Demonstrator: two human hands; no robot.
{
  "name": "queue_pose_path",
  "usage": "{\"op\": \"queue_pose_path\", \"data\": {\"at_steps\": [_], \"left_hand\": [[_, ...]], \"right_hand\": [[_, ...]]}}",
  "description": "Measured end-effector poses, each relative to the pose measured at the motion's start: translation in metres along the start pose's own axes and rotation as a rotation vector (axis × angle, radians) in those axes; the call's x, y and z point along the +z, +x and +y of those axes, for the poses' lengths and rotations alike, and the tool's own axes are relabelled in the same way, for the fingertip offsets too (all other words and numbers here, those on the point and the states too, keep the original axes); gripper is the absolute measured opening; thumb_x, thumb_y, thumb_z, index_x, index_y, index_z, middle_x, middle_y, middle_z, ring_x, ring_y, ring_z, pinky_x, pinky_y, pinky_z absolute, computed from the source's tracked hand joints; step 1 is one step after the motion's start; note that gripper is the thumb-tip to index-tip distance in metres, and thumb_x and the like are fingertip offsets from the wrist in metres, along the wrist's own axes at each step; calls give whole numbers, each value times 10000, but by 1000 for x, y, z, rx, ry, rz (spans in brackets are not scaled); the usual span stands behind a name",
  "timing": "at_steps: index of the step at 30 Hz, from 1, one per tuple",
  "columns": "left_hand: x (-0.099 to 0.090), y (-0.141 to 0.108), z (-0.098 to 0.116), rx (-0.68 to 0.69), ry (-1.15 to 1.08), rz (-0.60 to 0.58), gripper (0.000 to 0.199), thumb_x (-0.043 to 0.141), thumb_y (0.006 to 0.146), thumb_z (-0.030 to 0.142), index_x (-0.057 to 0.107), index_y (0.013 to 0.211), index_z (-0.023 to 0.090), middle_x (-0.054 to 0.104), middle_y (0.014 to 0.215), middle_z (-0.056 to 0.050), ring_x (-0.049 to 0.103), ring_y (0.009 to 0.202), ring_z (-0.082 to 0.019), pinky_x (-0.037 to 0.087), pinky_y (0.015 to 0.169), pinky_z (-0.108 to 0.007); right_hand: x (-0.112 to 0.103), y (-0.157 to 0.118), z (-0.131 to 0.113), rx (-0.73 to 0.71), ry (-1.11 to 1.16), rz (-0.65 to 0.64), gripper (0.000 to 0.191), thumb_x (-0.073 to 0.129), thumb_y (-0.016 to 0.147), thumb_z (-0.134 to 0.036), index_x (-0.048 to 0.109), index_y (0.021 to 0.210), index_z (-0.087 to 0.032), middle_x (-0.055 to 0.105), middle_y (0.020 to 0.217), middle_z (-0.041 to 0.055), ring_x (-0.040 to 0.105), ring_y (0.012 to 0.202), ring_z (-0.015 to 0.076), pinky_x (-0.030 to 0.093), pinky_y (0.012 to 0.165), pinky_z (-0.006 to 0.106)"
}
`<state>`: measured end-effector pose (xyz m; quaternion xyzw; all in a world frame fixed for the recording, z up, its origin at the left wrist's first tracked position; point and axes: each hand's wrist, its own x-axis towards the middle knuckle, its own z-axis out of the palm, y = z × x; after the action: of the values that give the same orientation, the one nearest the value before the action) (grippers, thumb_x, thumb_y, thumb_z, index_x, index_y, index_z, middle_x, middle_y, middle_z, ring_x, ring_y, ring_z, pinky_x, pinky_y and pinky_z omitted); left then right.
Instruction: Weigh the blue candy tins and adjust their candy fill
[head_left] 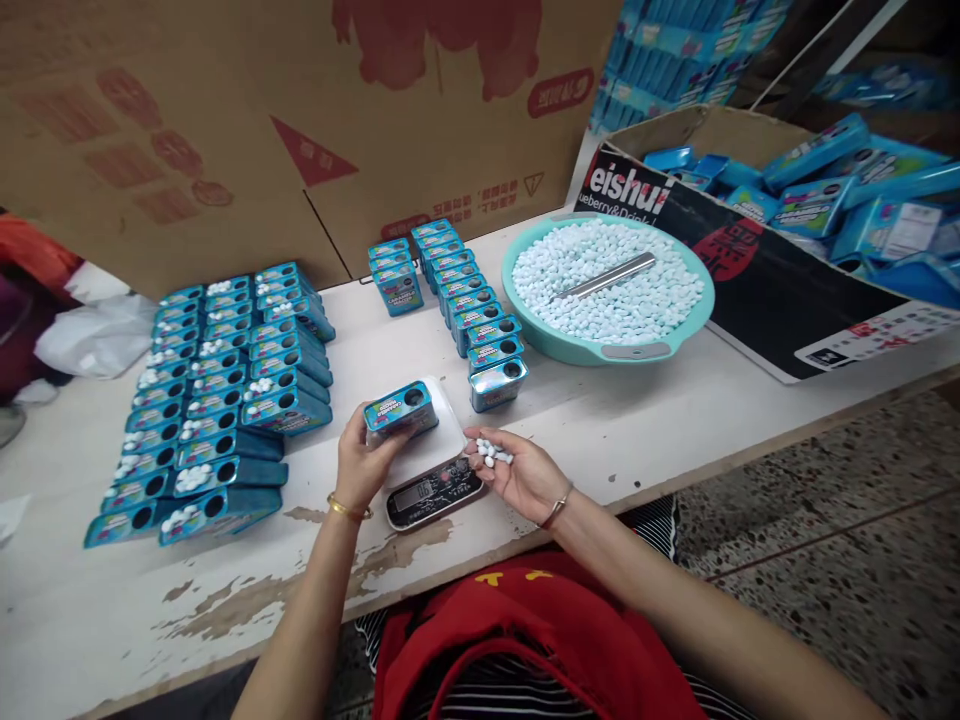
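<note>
My left hand [366, 458] is closed around the side of a blue candy tin [394, 408] with a round dark hole in its top. The tin is at the white pan of a small kitchen scale [436, 494]; whether it rests on the pan or is just above it I cannot tell. My right hand [517, 475] is cupped palm up at the scale's right edge, holding several small white candies [491, 454]. Beyond it stands a turquoise basin [611, 350] heaped with the same pale candies [547, 265], a metal scoop [606, 276] lying on top.
At the left stand rows of blue tins [225, 400], many with white candies on their lids. Another line of tins [480, 330] runs beside the basin. A large cardboard box [247, 120] blocks the back. At right, an open black carton [780, 300] holds jumbled blue tins.
</note>
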<state>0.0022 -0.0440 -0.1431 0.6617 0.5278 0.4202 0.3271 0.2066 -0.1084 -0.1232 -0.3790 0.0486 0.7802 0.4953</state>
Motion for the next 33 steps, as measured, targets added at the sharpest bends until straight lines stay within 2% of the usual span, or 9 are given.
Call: {"op": "queue_pose_path", "data": {"at_steps": [2, 5, 7, 10, 15, 18, 21, 27, 33], "left_hand": [[0, 0, -3, -21, -30, -9, 405, 738, 683, 429, 594, 971, 183, 659, 910, -21, 621, 859, -186, 503, 799, -311], [-7, -3, -4, 35, -13, -23, 530, 751, 683, 405, 572, 1133, 191, 633, 1127, -65, 596, 1041, -211, 468, 932, -343], [-16, -10, -6, 67, -14, 22, 572, 746, 696, 402, 556, 1196, 199, 607, 1197, -80, 569, 1102, -216, 438, 980, -354], [-33, -31, -10, -4, -49, 138, 457, 683, 763, 417, 592, 1148, 187, 657, 1035, -73, 610, 986, -193, 466, 926, -348], [-48, -80, -22, -285, -22, 327, 350, 674, 757, 446, 654, 957, 160, 666, 881, -60, 632, 828, -164, 511, 809, -316], [-48, -104, -28, -400, -52, 360, 373, 669, 749, 465, 656, 956, 154, 672, 842, -51, 641, 795, -158, 524, 787, -311], [-45, -118, -33, -444, -67, 365, 382, 672, 739, 468, 658, 953, 152, 677, 829, -48, 647, 792, -156, 526, 785, -302], [-43, -121, -41, -413, -35, 340, 375, 651, 761, 467, 653, 967, 154, 675, 857, -48, 639, 812, -158, 521, 797, -309], [-44, -121, -47, -415, -57, 341, 380, 644, 768, 487, 656, 970, 166, 664, 855, -40, 625, 819, -165, 504, 807, -319]], "right_hand": [[-9, -3, 0, 5, -21, -3, 93, 568, 823, -123, 656, 827, -93, 627, 689, 53, 558, 547, 80, 437, 465, 162], [-21, -8, 0, 22, -53, 0, 89, 591, 813, -133, 667, 846, -101, 627, 711, 45, 560, 560, 76, 447, 477, 160], [-26, -12, 0, 30, -76, 8, 96, 601, 810, -141, 673, 864, -107, 628, 722, 40, 566, 576, 74, 442, 476, 154], [-33, -19, -2, 29, -124, 37, 98, 623, 797, -147, 684, 868, -119, 640, 746, 45, 577, 607, 79, 444, 491, 157], [-38, -27, -5, 35, -228, 61, 135, 661, 762, -172, 698, 880, -115, 634, 751, 40, 559, 602, 76, 395, 458, 157], [-36, -27, -4, 25, -272, 42, 177, 693, 738, -194, 699, 889, -104, 618, 734, 34, 532, 574, 67, 360, 438, 158], [-31, -26, 0, 9, -311, 8, 198, 714, 723, -210, 696, 889, -103, 613, 732, 33, 524, 578, 67, 354, 444, 163], [-18, -25, 4, -32, -393, -56, 181, 700, 738, -230, 692, 869, -106, 617, 727, 25, 495, 562, 58, 344, 446, 167], [-4, -24, -5, -24, -422, -67, 180, 727, 726, -210, 701, 874, -111, 620, 738, 27, 514, 587, 60, 385, 486, 174]]}}
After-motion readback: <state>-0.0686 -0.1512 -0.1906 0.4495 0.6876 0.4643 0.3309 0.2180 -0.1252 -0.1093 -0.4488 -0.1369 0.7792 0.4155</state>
